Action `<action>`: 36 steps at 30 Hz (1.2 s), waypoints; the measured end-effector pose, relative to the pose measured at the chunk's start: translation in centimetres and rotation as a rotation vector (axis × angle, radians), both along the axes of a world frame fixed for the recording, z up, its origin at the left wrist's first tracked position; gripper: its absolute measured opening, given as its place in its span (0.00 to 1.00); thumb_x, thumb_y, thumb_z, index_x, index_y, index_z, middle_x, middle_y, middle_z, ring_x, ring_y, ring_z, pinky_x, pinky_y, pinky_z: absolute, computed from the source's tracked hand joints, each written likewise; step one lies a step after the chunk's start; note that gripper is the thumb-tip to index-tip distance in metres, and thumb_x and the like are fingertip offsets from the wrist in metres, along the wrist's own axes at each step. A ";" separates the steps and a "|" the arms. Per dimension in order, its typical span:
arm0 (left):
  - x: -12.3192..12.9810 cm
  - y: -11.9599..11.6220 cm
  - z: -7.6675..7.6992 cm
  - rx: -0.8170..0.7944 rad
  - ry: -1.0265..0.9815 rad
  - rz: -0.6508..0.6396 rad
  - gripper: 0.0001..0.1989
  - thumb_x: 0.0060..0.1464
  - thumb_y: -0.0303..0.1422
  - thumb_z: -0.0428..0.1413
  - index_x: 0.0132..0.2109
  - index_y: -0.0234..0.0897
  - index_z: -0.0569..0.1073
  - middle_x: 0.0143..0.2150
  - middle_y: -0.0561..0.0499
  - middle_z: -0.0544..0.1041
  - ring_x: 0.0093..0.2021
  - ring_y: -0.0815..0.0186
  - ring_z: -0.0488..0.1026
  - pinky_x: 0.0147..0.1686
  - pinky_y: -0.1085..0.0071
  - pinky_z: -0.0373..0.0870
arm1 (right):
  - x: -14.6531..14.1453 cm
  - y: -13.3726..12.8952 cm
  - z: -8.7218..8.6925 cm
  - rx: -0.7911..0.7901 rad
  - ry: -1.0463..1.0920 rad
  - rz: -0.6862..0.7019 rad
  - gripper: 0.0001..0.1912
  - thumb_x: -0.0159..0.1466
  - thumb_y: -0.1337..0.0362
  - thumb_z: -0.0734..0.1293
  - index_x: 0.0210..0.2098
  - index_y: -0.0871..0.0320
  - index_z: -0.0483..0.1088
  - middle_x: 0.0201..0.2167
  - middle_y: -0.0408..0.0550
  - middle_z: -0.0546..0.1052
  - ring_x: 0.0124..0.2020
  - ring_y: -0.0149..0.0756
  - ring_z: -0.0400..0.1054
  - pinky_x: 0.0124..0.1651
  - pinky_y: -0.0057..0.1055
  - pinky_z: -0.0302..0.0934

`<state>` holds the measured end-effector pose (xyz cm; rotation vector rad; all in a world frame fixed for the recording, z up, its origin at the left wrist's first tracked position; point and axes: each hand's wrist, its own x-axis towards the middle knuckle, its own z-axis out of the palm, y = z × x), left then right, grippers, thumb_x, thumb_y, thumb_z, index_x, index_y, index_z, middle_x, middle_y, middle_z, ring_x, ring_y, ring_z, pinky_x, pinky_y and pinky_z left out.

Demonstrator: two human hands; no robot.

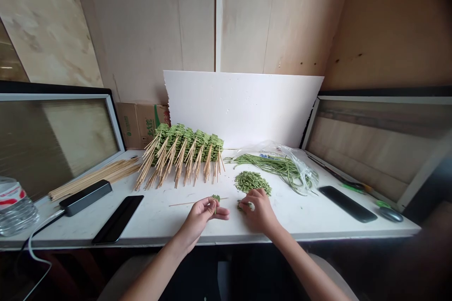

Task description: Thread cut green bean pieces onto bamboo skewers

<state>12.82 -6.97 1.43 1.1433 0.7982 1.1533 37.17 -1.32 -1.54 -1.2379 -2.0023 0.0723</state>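
My left hand (205,211) is closed on a thin wooden skewer (181,204), which lies roughly level and points left. Several short pieces of green bean (216,197) are threaded on it at my fingertips. Just to the right, my right hand (258,209) is curled low over the table, its fingertips closed around a few cut bean pieces (243,205); the fingers partly hide them. Directly beyond that hand is a heap of cut bean pieces (251,181).
Stacked bean skewers (190,146) stand at the back left, sticks toward me. Long beans (268,164) lie in a clear bag at the back right. Bare skewers (102,174), a black phone (118,218), a water bottle (16,207), a dark slab (348,203) and a mouse (390,214) flank them.
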 end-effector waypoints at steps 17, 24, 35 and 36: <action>-0.3 0.6 -0.7 0.276 0.390 0.129 0.20 0.61 0.47 0.60 0.45 0.33 0.81 0.38 0.42 0.84 0.40 0.56 0.80 0.46 0.63 0.75 | -4.5 -4.7 3.4 -0.377 0.430 0.317 0.13 0.65 0.52 0.73 0.42 0.52 0.82 0.36 0.48 0.85 0.38 0.43 0.77 0.37 0.34 0.65; -6.2 3.2 -0.4 0.620 1.134 0.427 0.08 0.61 0.31 0.59 0.46 0.38 0.81 0.44 0.44 0.82 0.45 0.54 0.76 0.48 0.59 0.70 | -3.0 -2.8 3.0 -0.358 0.473 0.273 0.16 0.64 0.49 0.71 0.37 0.54 0.82 0.40 0.51 0.83 0.41 0.44 0.77 0.38 0.34 0.68; -8.0 4.6 -2.8 0.704 1.406 0.347 0.10 0.65 0.29 0.54 0.35 0.37 0.77 0.39 0.46 0.78 0.45 0.54 0.72 0.45 0.62 0.66 | -1.4 -1.5 3.3 -0.455 0.777 0.151 0.23 0.56 0.47 0.77 0.44 0.56 0.83 0.41 0.54 0.84 0.35 0.44 0.76 0.30 0.34 0.69; -7.9 4.5 -2.9 0.703 1.388 0.351 0.10 0.66 0.29 0.53 0.36 0.38 0.76 0.39 0.46 0.78 0.45 0.55 0.72 0.44 0.63 0.66 | -1.3 -1.5 3.4 -0.470 0.798 0.139 0.23 0.55 0.47 0.78 0.43 0.56 0.83 0.41 0.54 0.84 0.33 0.42 0.75 0.30 0.34 0.68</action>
